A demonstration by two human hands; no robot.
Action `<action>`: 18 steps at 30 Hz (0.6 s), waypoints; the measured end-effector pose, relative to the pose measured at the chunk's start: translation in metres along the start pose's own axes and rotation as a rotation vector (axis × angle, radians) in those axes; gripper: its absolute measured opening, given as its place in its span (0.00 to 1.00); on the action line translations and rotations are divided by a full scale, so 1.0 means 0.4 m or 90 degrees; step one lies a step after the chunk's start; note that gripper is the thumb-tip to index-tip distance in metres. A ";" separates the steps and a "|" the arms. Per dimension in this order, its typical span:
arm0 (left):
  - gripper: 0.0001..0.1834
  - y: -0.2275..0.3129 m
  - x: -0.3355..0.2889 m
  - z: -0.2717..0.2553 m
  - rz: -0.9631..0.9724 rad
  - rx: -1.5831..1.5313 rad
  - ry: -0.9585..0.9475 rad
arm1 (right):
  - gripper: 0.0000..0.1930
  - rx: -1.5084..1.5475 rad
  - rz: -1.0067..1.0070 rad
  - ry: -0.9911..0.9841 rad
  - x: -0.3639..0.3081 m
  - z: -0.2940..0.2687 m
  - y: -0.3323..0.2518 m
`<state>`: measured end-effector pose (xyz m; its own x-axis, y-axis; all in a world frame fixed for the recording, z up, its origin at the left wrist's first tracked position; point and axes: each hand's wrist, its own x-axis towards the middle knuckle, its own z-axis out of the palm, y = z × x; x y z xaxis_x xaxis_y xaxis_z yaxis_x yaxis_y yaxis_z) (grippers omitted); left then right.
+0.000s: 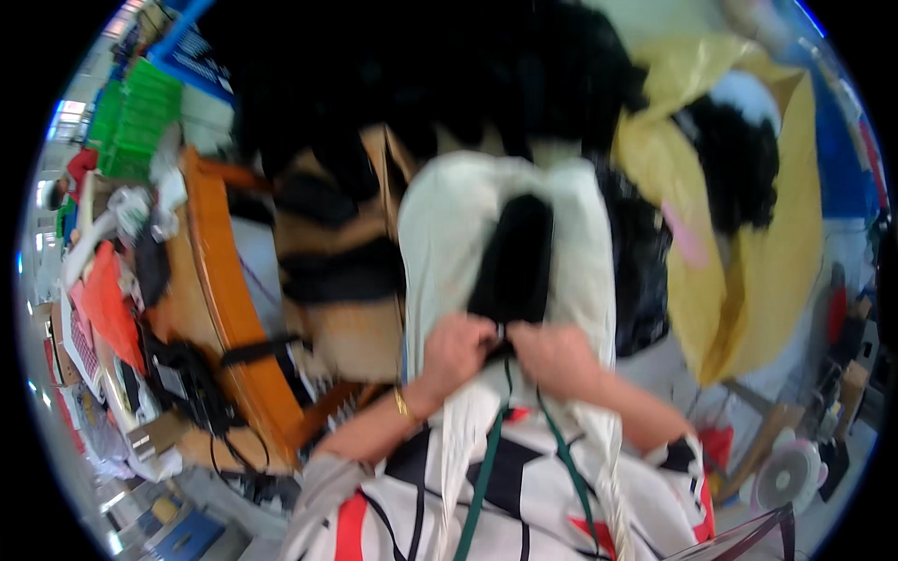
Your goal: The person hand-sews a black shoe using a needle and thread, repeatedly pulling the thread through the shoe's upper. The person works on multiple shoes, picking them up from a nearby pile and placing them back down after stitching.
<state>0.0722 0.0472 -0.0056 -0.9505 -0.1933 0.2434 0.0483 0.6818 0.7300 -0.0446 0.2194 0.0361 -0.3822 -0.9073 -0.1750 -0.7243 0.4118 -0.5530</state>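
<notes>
A flat black piece that looks like fabric [513,252] lies over the white cloth [440,215] spread on my lap. Both hands grip its near end, close together. My left hand [456,353], with a gold bracelet at the wrist, is closed on the left corner. My right hand [557,357] is closed on the right corner, fingers pinched. A small pale spot shows between the fingertips, too blurred to name. Green cords [491,458] hang toward me below the hands.
Black material is heaped along the far side. A yellow bag [767,280] holding black pieces stands at the right, beside a black plastic bag [636,271]. Left are an open cardboard box [346,327] and an orange wooden table [229,280]. A white fan [786,477] sits lower right.
</notes>
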 end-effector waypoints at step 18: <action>0.11 0.033 0.004 -0.026 -0.046 -0.027 0.010 | 0.09 0.192 0.090 0.159 0.001 0.086 -0.002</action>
<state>0.0744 0.0485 0.0110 -0.9468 -0.2530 0.1988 -0.0074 0.6347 0.7727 -0.0245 0.2156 0.0084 -0.6197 -0.7803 -0.0837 -0.4691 0.4539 -0.7576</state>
